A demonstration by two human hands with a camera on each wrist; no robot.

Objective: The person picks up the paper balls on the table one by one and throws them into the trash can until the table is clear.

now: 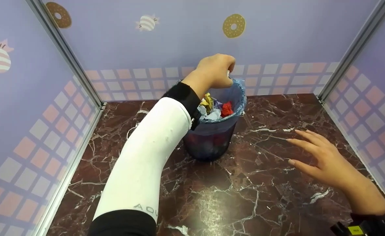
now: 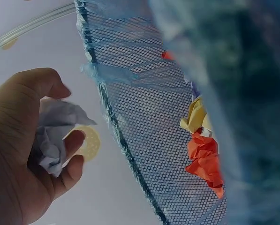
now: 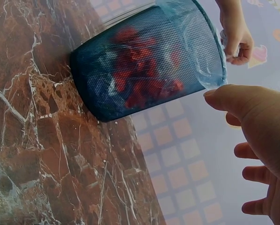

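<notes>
In the head view the left hand (image 1: 214, 72) hides its paper wad (image 2: 53, 136), and the forearm covers the bin's (image 1: 212, 137) rim at 9 o'clock.

Mesh wastebasket (image 1: 212, 137), centre of the head view: fine dark-blue wire mesh, matt, lined with a thin, translucent, wrinkled blue plastic bag (image 1: 240, 95) folded over the rim. Contents: crumpled paper balls (image 1: 227, 108), matt, creased. Left hand (image 1: 215, 70), upper centre: holds a crumpled pale paper wad (image 2: 53, 136), rough-folded. Tabletop (image 1: 245, 196), lower frame: dark red marble-patterned surface, polished, glossy with reflections. Walls (image 1: 32, 98): smooth matt printed panels in brushed-metal corner rails (image 1: 66, 52). Sleeve (image 1: 146, 157), lower left: white, smooth stretch cloth.
</notes>
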